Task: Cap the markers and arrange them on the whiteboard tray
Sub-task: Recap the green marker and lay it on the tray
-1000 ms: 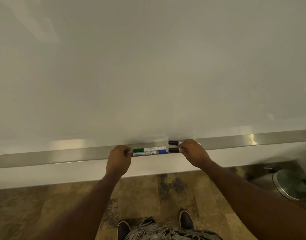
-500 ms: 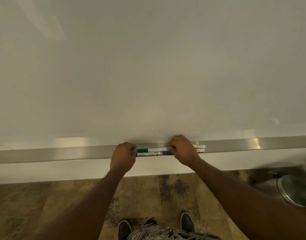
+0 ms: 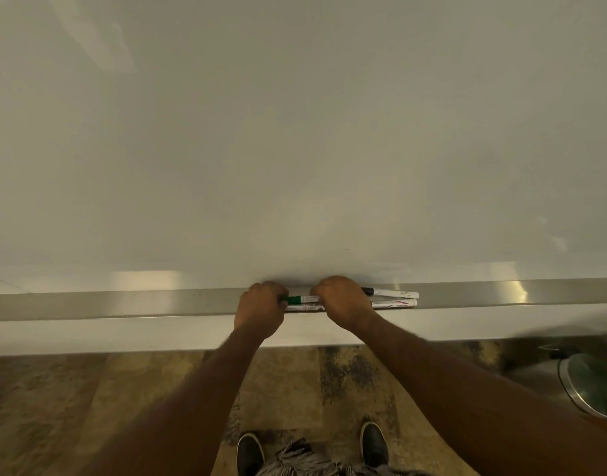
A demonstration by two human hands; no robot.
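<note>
Several markers lie end to end in two rows on the metal whiteboard tray (image 3: 123,304). Between my hands I see the green marker (image 3: 300,299), with a second white marker (image 3: 304,308) just in front of it. My left hand (image 3: 261,312) is curled around the left ends of these two. Over the middle of the rows, my right hand (image 3: 341,302) is closed and hides the caps there. To its right, a black-capped marker (image 3: 391,293) and another white marker (image 3: 395,304) stick out from under the fingers.
The whiteboard (image 3: 295,132) fills the upper view, and the tray runs the full width below it. A metal-lidded bin (image 3: 590,383) stands on the floor at the lower right. My shoes (image 3: 250,453) are at the bottom edge.
My right hand has slid left along the tray, pushing the two right-hand markers up against the green and blue ones. The gap between the hands has narrowed. The left hand stayed in place.
</note>
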